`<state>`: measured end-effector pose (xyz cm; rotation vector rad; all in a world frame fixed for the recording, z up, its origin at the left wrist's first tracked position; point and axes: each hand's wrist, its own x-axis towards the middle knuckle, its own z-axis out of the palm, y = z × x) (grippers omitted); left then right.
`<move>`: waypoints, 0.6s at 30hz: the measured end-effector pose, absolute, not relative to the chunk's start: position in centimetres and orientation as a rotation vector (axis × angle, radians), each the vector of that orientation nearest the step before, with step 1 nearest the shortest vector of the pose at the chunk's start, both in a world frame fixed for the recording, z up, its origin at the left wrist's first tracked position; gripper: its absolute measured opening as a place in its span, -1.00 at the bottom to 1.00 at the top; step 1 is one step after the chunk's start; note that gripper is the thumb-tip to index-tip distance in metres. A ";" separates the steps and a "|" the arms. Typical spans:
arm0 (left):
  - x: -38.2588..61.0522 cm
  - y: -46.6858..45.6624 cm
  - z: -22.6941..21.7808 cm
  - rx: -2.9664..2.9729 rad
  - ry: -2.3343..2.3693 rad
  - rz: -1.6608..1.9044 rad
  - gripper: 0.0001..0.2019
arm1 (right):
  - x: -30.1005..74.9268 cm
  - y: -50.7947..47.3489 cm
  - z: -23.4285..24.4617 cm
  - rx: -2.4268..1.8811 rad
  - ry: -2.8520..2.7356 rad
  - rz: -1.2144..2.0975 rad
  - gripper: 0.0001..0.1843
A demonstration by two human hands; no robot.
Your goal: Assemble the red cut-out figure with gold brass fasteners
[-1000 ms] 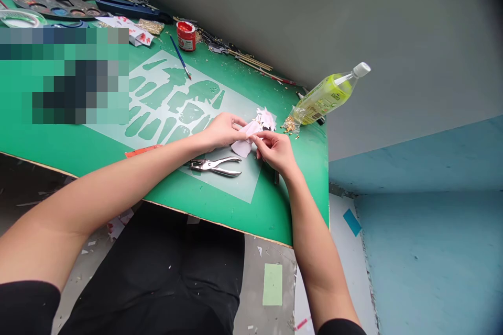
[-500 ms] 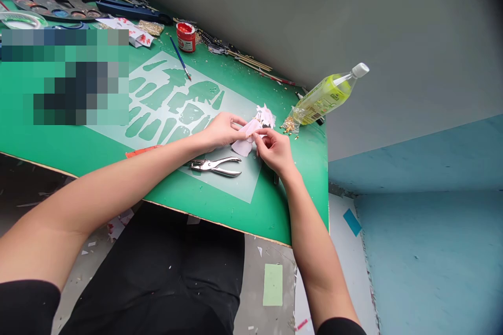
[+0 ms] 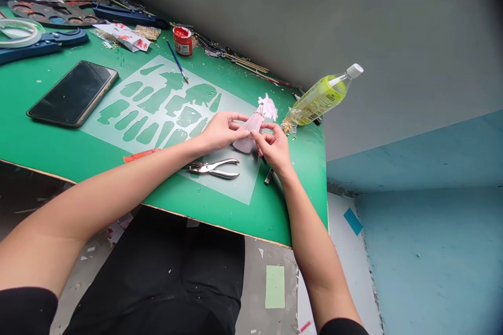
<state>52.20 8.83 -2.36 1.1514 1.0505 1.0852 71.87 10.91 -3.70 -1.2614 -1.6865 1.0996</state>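
Note:
Both my hands meet over the right part of a green table (image 3: 58, 141). My left hand (image 3: 220, 131) pinches a pale pink paper cut-out (image 3: 247, 131) from the left. My right hand (image 3: 273, 146) pinches the same piece from the right, fingers closed on its edge. The paper's frilly white-pink end (image 3: 267, 107) sticks up behind the hands. A metal hole punch (image 3: 212, 167) lies on the translucent stencil sheet (image 3: 165, 99) just in front of my left hand.
A dark phone (image 3: 74, 93) lies at the left. A red paint pot (image 3: 183, 41), a thin brush (image 3: 176, 61), a paint palette (image 3: 51, 13) and tape roll (image 3: 18, 31) line the back. A yellow-green bottle (image 3: 326, 94) leans at the table's right corner beside small gold bits (image 3: 290, 124).
Both hands have lifted the pink paper slightly and shifted a little toward the back. The view has tilted, and the phone at the left now shows.

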 end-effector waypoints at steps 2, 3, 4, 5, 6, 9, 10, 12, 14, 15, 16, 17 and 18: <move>52.4 8.7 -2.3 1.138 1.008 1.105 -0.41 | 72.0 11.0 -3.5 -1.245 -1.697 1.106 -0.34; 52.4 8.6 -2.2 1.128 0.994 1.112 -0.42 | 72.0 11.0 -3.4 -1.239 -1.711 1.092 -0.34; 52.5 8.6 -2.1 1.118 0.986 1.118 -0.43 | 72.1 11.0 -3.3 -1.235 -1.723 1.074 -0.34; 52.6 8.5 -2.1 1.108 0.982 1.121 -0.44 | 72.1 10.9 -3.2 -1.232 -1.730 1.059 -0.34; 52.6 8.4 -2.0 1.097 0.984 1.122 -0.44 | 72.1 10.9 -3.1 -1.228 -1.730 1.047 -0.34; 52.6 8.4 -2.0 1.054 1.017 1.125 -0.46 | 72.0 10.6 -2.9 -1.219 -1.728 1.024 -0.34; 52.6 8.4 -2.0 1.039 1.026 1.125 -0.48 | 72.0 10.5 -2.9 -1.219 -1.732 1.014 -0.35; 52.6 8.4 -2.0 1.017 1.028 1.126 -0.52 | 71.9 10.4 -2.8 -1.223 -1.746 0.995 -0.37; 52.6 8.4 -2.1 1.008 1.020 1.126 -0.54 | 71.9 10.3 -2.8 -1.224 -1.757 0.978 -0.38; 52.5 8.5 -2.2 1.004 1.020 1.123 -0.55 | 71.9 10.3 -2.9 -1.222 -1.761 0.972 -0.38; 52.5 8.5 -2.2 1.000 1.021 1.119 -0.56 | 71.9 10.3 -2.9 -1.220 -1.763 0.969 -0.38; 52.5 8.5 -2.3 0.999 1.018 1.114 -0.56 | 71.9 10.4 -3.0 -1.217 -1.763 0.970 -0.38; 52.5 8.5 -2.3 0.998 1.008 1.109 -0.55 | 71.9 10.4 -3.0 -1.214 -1.759 0.979 -0.39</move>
